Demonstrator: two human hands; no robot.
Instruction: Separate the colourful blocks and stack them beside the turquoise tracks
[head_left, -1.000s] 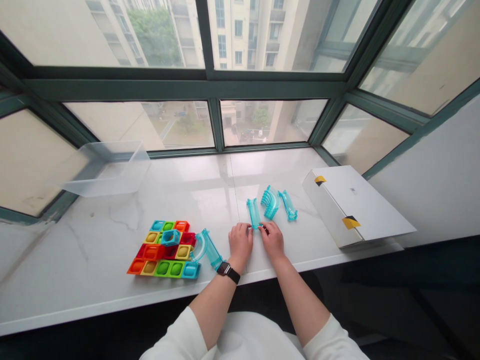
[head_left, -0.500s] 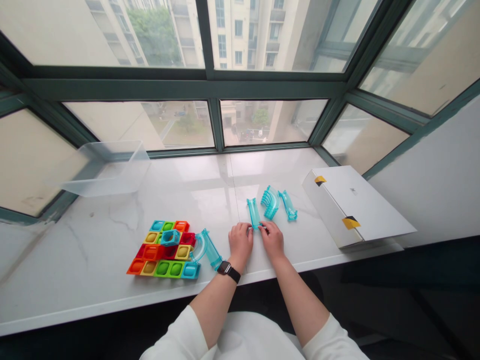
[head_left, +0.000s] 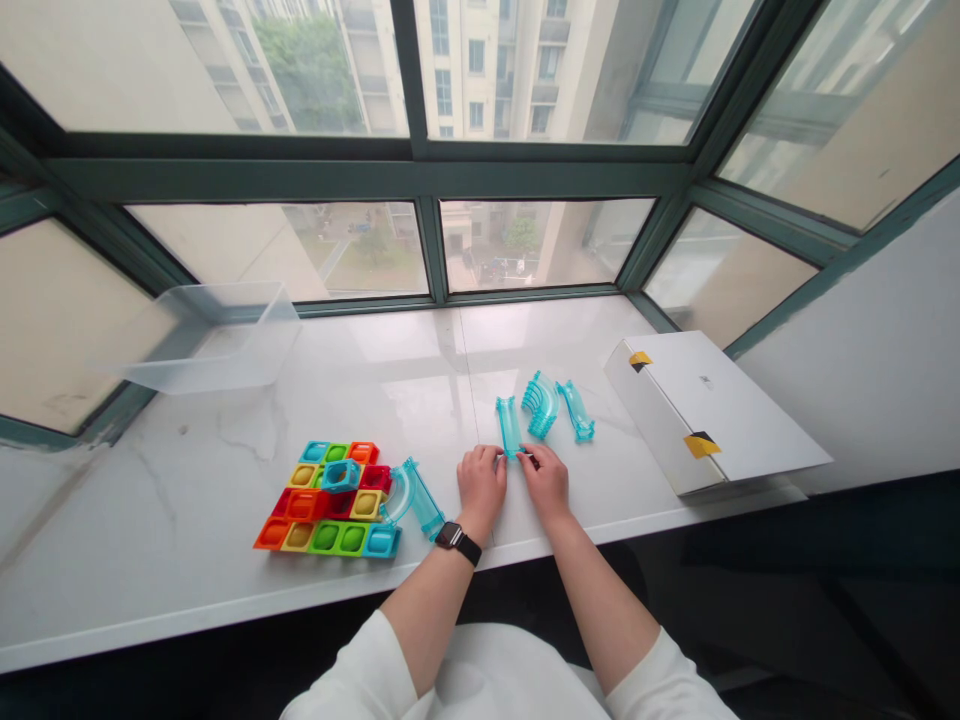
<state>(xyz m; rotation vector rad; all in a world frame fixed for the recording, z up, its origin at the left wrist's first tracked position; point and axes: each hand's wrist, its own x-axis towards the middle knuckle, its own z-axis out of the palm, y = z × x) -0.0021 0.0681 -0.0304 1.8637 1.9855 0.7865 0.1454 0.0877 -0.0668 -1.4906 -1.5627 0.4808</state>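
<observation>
My left hand (head_left: 481,485), with a black watch on its wrist, and my right hand (head_left: 545,481) rest side by side on the white marble sill. Their curled fingertips meet at the near end of a straight clear-blue track piece (head_left: 508,424), and a small dark thing shows between them that I cannot make out. Just beyond lie a ribbed curved blue piece (head_left: 541,403) and another blue track piece (head_left: 578,410). To the left sits a flat block of coloured square tiles (head_left: 326,496) with a blue ring on top and a curved blue track (head_left: 417,493) at its right edge.
A white cardboard box (head_left: 705,410) with yellow-black tape lies at the right. A clear plastic tub (head_left: 214,335) stands at the back left by the window. The sill's front edge (head_left: 225,610) runs just before my arms.
</observation>
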